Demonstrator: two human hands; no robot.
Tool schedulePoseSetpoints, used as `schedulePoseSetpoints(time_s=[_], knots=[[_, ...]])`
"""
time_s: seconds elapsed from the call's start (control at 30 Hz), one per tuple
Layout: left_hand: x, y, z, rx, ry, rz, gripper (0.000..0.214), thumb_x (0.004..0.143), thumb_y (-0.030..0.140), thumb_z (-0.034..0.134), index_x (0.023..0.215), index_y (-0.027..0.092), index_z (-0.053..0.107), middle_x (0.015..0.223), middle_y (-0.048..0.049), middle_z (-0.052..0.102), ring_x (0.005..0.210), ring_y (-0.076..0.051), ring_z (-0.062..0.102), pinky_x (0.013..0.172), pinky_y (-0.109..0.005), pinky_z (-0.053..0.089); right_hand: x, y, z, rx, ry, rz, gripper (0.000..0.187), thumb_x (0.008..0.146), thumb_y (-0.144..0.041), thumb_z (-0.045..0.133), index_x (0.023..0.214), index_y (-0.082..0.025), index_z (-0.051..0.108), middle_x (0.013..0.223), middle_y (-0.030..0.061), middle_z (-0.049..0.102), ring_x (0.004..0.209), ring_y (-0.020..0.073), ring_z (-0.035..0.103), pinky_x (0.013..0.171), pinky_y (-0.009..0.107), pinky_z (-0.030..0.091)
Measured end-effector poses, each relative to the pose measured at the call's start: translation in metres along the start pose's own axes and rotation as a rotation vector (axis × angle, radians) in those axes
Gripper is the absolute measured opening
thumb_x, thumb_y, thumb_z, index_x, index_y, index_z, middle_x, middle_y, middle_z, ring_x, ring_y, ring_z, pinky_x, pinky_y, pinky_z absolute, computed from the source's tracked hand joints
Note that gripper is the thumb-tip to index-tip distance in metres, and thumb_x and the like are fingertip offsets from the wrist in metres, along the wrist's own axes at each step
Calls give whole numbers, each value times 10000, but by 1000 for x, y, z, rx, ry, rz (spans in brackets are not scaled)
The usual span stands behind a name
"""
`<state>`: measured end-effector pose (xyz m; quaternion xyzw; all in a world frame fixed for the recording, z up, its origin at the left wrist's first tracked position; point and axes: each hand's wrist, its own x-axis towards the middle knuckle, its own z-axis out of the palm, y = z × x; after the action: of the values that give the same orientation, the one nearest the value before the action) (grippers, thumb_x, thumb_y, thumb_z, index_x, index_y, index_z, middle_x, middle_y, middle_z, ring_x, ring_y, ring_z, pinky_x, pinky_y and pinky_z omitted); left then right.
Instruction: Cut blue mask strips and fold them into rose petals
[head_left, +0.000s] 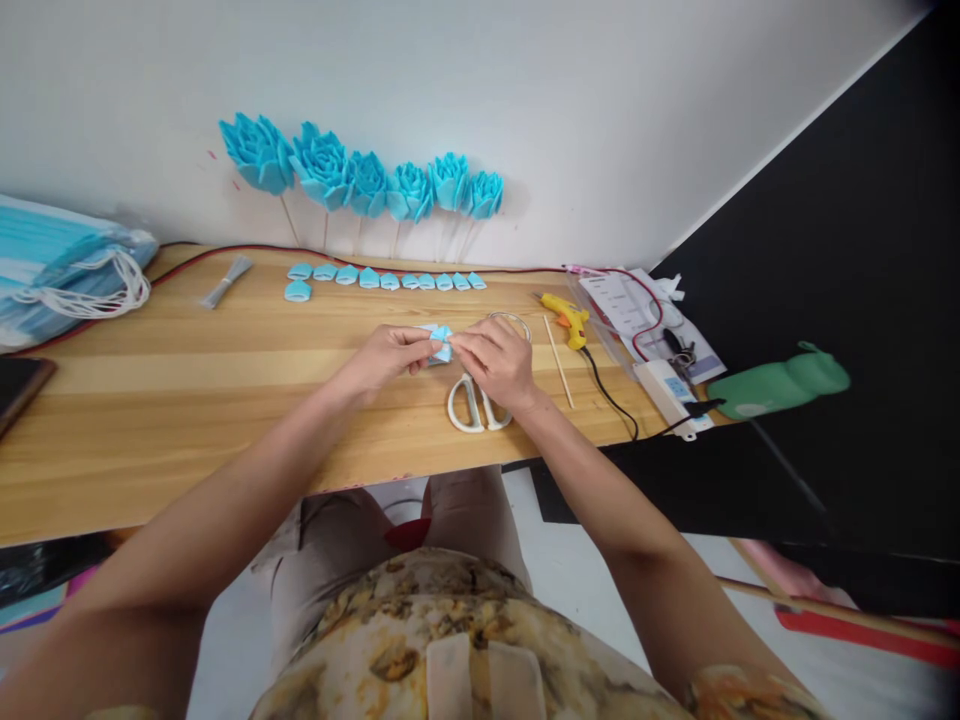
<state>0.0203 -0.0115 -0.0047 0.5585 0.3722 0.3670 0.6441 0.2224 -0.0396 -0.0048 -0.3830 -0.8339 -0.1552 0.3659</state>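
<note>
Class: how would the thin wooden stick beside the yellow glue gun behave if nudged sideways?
The thin wooden stick looks slender and straight, so it would probably roll across the smooth wooden table. It seems light and likely snaps easily.

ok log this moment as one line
left hand: pinches blue piece | right hand: pinches same piece | white scissors: on table by right wrist | glue gun: lying apart at right

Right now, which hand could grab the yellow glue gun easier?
Probably the right hand: the glue gun lies just to its right, while the left hand sits farther away. Both hands pinch the blue piece.
</note>
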Motion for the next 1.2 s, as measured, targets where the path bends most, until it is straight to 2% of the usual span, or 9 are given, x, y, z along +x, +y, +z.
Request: schedulePoseSetpoints(time_s=[0.2,0.3,0.4,0.5,0.6,0.7,0.9,1.03,1.2], knots=[[2,-1,-2,-154,10,-54,269,618,386,832,678,148,721,604,-12,615,556,-96,501,567,-240,372,10,0,-10,107,-206,54,268,985,-244,488,1068,-223,743,976,70,718,926,191,606,779,333,476],[3,0,-2,-164,19,-29,282,626,400,830,666,149,709,603,-11,610,557,-93,499,564,-237,373,15,-2,-17,233,-211,96,293,968,-252,479,1130,-224,722,1032,70,703,974,200,606,840,360,489],[3,1,-2,-118,25,5,305,644,425,824,653,151,690,595,2,590,552,-84,482,561,-232,364,16,-3,-17,444,-137,358,336,966,-279,454,1230,-240,658,1056,63,671,988,188,607,829,348,521],[3,0,-1,-49,43,42,337,657,456,818,649,153,673,596,13,575,547,-77,461,557,-229,353,14,-4,-9,710,-141,659,396,947,-334,480,1326,-253,560,1076,56,656,948,172,615,734,299,555],[2,0,0,-8,65,78,341,659,467,810,678,157,670,611,21,568,544,-73,444,554,-230,350,13,-7,0,926,-186,777,445,907,-372,535,1335,-255,525,1044,45,655,926,167,618,725,287,569],[1,1,0,23,72,113,336,671,465,797,707,162,655,637,23,569,554,-76,447,562,-233,357,16,-11,4,1013,-200,782,479,858,-359,605,1319,-252,534,983,30,651,906,162,618,725,279,559],[-2,6,2,122,59,153,327,705,464,752,714,163,623,648,21,548,571,-84,430,567,-242,339,20,-14,6,1002,-159,793,448,822,-326,635,1256,-224,587,878,9,635,820,152,609,698,281,534],[-3,8,2,187,35,144,333,720,461,714,653,162,584,626,27,501,563,-82,395,551,-250,290,20,-14,6,942,-141,804,447,821,-336,627,1252,-219,599,875,8,649,790,141,605,708,280,526],[-2,7,2,182,4,179,302,700,414,724,625,169,563,605,34,480,566,-86,390,560,-254,278,19,-16,4,835,-172,754,516,843,-334,584,1339,-192,552,913,23,683,798,142,622,733,289,523]])
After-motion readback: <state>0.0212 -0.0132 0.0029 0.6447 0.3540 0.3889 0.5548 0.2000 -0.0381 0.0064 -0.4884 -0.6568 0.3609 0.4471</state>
